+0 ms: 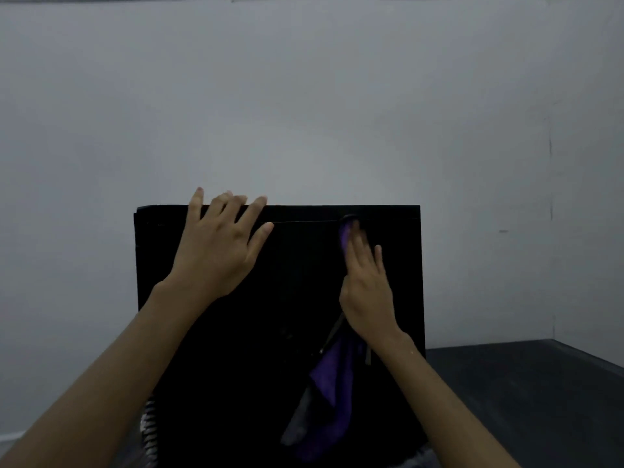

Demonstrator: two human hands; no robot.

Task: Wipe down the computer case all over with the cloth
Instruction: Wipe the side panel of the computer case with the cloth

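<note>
Observed from the head camera, in dim light. The computer case, a black box, stands upright on a dark surface and in front of a pale grey wall. Its broad side panel faces me and fills the lower middle of the view; I can make out no detail on the panel beyond a thin seam running just below the top edge.

The left hand lies flat against the upper left of that panel. Its fingers are straight and spread, it grips nothing, and the fingertips reach up to and slightly over the top edge of the case.

The right hand is set against the upper right of the panel, well apart from the left. Its fingers are straight and close together, pointing up, and they press the cloth against the case rather than curling round it. The cloth is purple. A small fold of it shows above the fingertips, just below the top seam, and the rest hangs down the panel from under the wrist in a loose, tapering drape towards the bottom of the frame.

At the lower left corner of the case a black-and-white striped object shows; it is too dark and too cropped for me to identify.
</note>
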